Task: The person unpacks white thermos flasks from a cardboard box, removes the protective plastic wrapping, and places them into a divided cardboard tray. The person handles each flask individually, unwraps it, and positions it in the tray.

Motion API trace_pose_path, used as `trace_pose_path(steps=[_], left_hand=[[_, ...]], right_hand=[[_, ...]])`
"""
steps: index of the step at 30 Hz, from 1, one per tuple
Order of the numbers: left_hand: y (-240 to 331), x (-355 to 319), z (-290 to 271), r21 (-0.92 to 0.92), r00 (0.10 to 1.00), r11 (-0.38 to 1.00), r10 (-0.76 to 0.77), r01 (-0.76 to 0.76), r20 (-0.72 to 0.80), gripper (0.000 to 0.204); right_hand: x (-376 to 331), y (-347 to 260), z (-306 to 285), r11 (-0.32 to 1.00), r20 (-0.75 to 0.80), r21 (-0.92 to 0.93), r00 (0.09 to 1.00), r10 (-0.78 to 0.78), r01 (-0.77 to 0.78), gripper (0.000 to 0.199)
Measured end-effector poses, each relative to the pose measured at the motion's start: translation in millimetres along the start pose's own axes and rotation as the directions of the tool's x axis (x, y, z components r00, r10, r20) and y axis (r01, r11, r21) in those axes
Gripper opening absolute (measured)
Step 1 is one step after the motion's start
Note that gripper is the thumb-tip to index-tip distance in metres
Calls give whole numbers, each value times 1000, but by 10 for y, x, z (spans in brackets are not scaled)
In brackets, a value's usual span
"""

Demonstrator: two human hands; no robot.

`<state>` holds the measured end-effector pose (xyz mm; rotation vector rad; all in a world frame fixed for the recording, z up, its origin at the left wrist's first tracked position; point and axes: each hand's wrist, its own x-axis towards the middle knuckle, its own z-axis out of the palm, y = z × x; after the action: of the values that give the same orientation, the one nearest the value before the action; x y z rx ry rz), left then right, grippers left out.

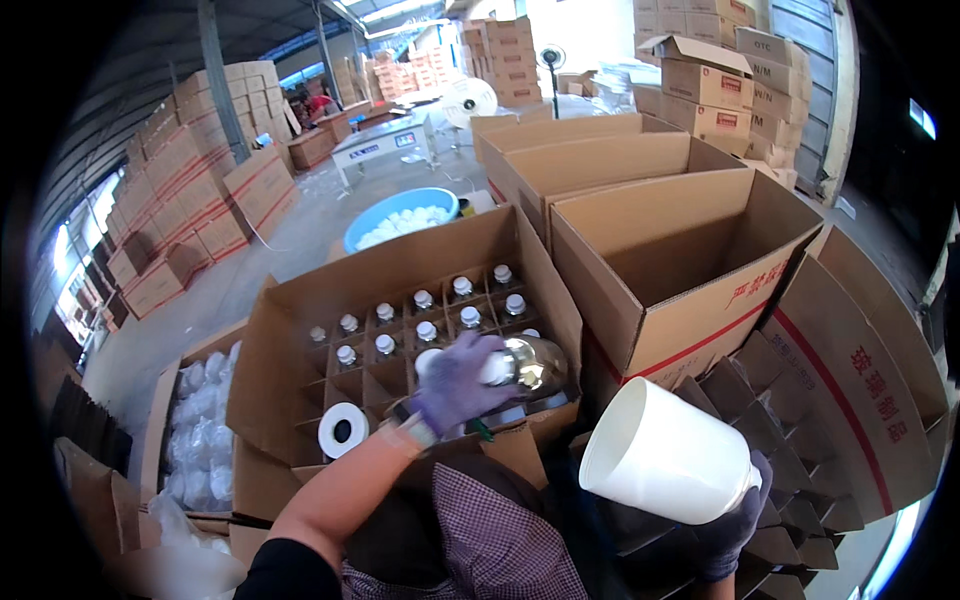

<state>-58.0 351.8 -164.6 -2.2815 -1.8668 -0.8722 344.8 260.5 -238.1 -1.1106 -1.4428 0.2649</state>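
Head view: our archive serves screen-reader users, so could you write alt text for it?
A gloved left hand holds a glass jar over a divided carton part-filled with capped jars, while the gloved right hand holds a white bucket tilted on its side. Open empty cartons and stacked boxes fill the warehouse around them.

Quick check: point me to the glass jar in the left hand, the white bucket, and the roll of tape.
Glass jar (535, 362): head view, on its shiny body beside the gloved left hand.
White bucket (672, 455): head view, on its outer side wall.
Roll of tape (342, 430): head view, on its white face.
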Motion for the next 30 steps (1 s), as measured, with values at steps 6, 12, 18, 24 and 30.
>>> trace_pose_path(steps=[6, 12, 18, 24, 30], left_hand=[[475, -1262, -1756, 82, 971, 992, 115, -100, -211, 76], [442, -2669, -1389, -190, 991, 979, -90, 69, -103, 95], [622, -3557, -1486, -588, 862, 744, -485, 318, -147, 84], [214, -4161, -1079, -82, 939, 939, -340, 335, -57, 52], [71, -3637, -961, -633, 778, 716, -564, 293, -277, 48]], right_hand=[[121, -412, 390, 650, 130, 681, 930, 345, -336, 59], [187, -1296, 1091, 777, 723, 526, 663, -194, -346, 48], [24, -1658, 1531, 887, 842, 455, 361, -401, -74, 41], [-654, -1171, 2068, 956, 928, 261, 310, -209, -135, 34], [-498, -1497, 1981, 828, 873, 338, 477, -99, -448, 29]])
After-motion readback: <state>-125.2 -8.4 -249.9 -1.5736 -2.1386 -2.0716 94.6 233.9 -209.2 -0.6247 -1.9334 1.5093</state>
